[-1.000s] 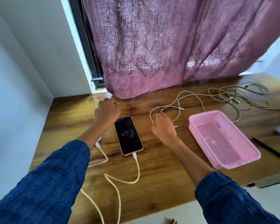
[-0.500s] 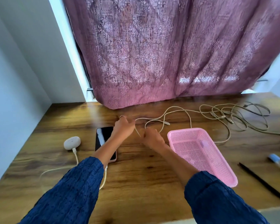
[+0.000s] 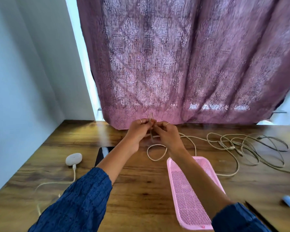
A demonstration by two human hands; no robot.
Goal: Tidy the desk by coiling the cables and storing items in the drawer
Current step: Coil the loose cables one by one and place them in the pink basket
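Both hands pinched white cable (image 3: 156,152) end, left hand (image 3: 137,131) beside right hand (image 3: 166,133) | slack trailed right, behind pink basket (image 3: 187,203); right hand nearer

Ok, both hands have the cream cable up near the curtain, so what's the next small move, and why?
Probably lay one more loop into the left hand. Both it and the right hand pinch a short stretch of the cream braided cable above the wooden desk, while most of it trails loose, one loop below the hands and the rest running right towards the tangle of cables.
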